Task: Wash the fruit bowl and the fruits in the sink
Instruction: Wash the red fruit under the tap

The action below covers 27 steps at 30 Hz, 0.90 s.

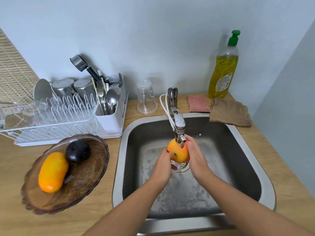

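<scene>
Both left hand (162, 166) and right hand (196, 159) hold fruit (178, 153) at sink (118, 167) centre

Three fruits (178, 153) (53, 172) (78, 151), one bowl (85, 186), two steel cups (63, 87) (84, 87), one bottle (223, 72).

home kitchen, small one | steel sink (265, 183) set in a wood counter (12, 218) | dish rack (51, 120) with cutlery far left | dish soap bottle (223, 65) and sponge (198, 103) far right
</scene>
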Available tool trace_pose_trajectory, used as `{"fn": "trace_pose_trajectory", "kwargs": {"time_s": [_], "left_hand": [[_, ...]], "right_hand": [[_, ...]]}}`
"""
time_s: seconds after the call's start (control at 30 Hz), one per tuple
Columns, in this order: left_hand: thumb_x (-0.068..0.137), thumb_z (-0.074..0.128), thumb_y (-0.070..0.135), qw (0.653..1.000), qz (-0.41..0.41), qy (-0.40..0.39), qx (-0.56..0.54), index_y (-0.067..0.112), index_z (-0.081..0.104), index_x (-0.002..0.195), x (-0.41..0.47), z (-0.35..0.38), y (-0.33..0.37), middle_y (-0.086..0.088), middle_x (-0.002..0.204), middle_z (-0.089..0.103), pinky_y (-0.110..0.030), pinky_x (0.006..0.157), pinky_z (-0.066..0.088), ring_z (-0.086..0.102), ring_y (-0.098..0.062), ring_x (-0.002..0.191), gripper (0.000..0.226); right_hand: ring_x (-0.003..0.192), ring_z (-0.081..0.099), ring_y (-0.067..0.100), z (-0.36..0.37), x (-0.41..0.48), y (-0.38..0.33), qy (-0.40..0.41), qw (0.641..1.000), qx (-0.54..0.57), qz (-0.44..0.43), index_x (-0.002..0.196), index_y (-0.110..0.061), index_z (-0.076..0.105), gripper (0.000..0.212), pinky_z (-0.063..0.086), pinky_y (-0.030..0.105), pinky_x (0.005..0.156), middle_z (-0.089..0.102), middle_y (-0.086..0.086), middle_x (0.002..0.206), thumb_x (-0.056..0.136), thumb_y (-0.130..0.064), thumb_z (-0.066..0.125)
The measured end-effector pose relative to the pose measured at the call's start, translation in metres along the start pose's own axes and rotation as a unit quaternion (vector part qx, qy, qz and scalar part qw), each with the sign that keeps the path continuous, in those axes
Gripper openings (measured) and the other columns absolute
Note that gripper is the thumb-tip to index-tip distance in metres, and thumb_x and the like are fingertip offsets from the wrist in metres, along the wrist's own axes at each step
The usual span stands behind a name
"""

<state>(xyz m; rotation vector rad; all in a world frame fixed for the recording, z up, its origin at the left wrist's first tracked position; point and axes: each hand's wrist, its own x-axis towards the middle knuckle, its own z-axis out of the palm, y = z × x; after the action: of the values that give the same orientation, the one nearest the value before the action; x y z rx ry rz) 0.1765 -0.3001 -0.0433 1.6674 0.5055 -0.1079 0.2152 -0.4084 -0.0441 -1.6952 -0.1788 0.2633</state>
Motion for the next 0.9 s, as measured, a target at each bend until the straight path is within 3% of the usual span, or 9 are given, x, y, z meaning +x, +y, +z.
{"fn": "trace_pose_trajectory", "kwargs": {"time_s": [0.1,0.2,0.37,0.5,0.6,0.7,0.77,0.83,0.9], "left_hand": [[0.1,0.024,0.048,0.996,-0.053,-0.019,-0.065,0.018,0.055,0.104,-0.001,-0.005,0.003,-0.006,0.094,0.062,-0.027,0.064,0.044,0.056,-0.015,0.076,0.044],[0.095,0.026,0.062,0.998,-0.021,-0.051,0.011,0.028,0.05,0.108,-0.002,-0.006,0.001,-0.004,0.089,0.06,-0.028,0.068,0.046,0.055,-0.014,0.075,0.044],[0.097,0.033,0.056,0.998,0.032,-0.048,-0.023,0.029,0.045,0.118,-0.007,0.005,-0.007,0.0,0.097,0.056,-0.028,0.069,0.047,0.054,-0.012,0.077,0.035],[0.1,0.027,0.051,0.998,0.026,-0.017,-0.058,0.029,0.047,0.123,-0.005,0.009,-0.008,-0.005,0.11,0.058,-0.033,0.081,0.056,0.061,-0.017,0.092,0.038],[0.101,0.026,0.048,0.999,-0.002,-0.006,-0.039,0.025,0.046,0.123,-0.003,0.006,-0.008,-0.006,0.111,0.059,-0.035,0.085,0.057,0.061,-0.018,0.096,0.038],[0.101,0.034,0.044,0.994,0.095,0.01,0.054,0.026,0.04,0.128,-0.007,0.006,-0.012,-0.003,0.121,0.052,-0.032,0.089,0.054,0.055,-0.013,0.104,0.033],[0.1,0.038,0.041,0.985,0.15,0.01,0.086,0.028,0.035,0.134,-0.009,0.008,-0.018,0.001,0.128,0.045,-0.033,0.095,0.05,0.05,-0.011,0.112,0.036],[0.101,0.035,0.038,0.988,0.142,-0.002,0.055,0.031,0.036,0.133,-0.011,0.009,-0.017,0.002,0.127,0.045,-0.028,0.091,0.05,0.051,-0.011,0.111,0.032],[0.103,0.028,0.041,0.995,0.1,-0.019,0.014,0.036,0.04,0.125,-0.01,0.007,-0.011,-0.001,0.118,0.053,-0.022,0.076,0.049,0.056,-0.01,0.097,0.026]], "right_hand": [[0.099,0.056,0.005,-0.01,0.006,0.001,-0.045,0.997,-0.053,-0.045,0.114,-0.032,0.056,0.028,0.043,0.016,0.079,0.06,-0.006,0.11,0.099,-0.036,0.033],[0.087,0.058,0.017,-0.009,0.002,0.012,-0.074,0.99,-0.088,-0.083,0.104,-0.025,0.058,0.029,0.049,0.03,0.073,0.06,0.003,0.097,0.098,-0.039,0.034],[0.08,0.06,0.017,0.0,0.002,0.008,0.006,0.999,0.007,0.047,0.096,-0.034,0.057,0.025,0.052,0.026,0.063,0.059,0.001,0.094,0.102,-0.037,0.033],[0.101,0.056,0.013,0.006,-0.011,0.018,-0.002,0.986,-0.156,-0.051,0.124,-0.029,0.048,0.04,0.05,0.028,0.085,0.054,-0.004,0.113,0.097,-0.052,0.03],[0.111,0.049,0.006,0.004,-0.012,0.027,-0.018,0.96,-0.256,-0.116,0.139,-0.028,0.036,0.046,0.044,0.027,0.096,0.047,-0.009,0.125,0.098,-0.048,0.03],[0.093,0.06,0.013,0.003,-0.006,0.02,0.003,0.987,-0.159,-0.039,0.121,-0.034,0.046,0.032,0.056,0.03,0.073,0.057,-0.001,0.113,0.099,-0.048,0.028],[0.081,0.061,0.017,0.005,-0.004,0.015,0.015,0.998,-0.057,0.039,0.106,-0.036,0.05,0.026,0.051,0.023,0.055,0.058,0.003,0.103,0.1,-0.046,0.028],[0.086,0.061,0.014,0.007,-0.011,0.013,0.028,0.995,-0.094,0.012,0.103,-0.041,0.05,0.024,0.052,0.024,0.063,0.057,-0.002,0.103,0.099,-0.049,0.027],[0.094,0.058,0.008,0.003,-0.017,0.018,0.032,0.971,-0.222,-0.085,0.118,-0.038,0.047,0.036,0.048,0.025,0.079,0.055,-0.01,0.108,0.096,-0.056,0.025]]}}
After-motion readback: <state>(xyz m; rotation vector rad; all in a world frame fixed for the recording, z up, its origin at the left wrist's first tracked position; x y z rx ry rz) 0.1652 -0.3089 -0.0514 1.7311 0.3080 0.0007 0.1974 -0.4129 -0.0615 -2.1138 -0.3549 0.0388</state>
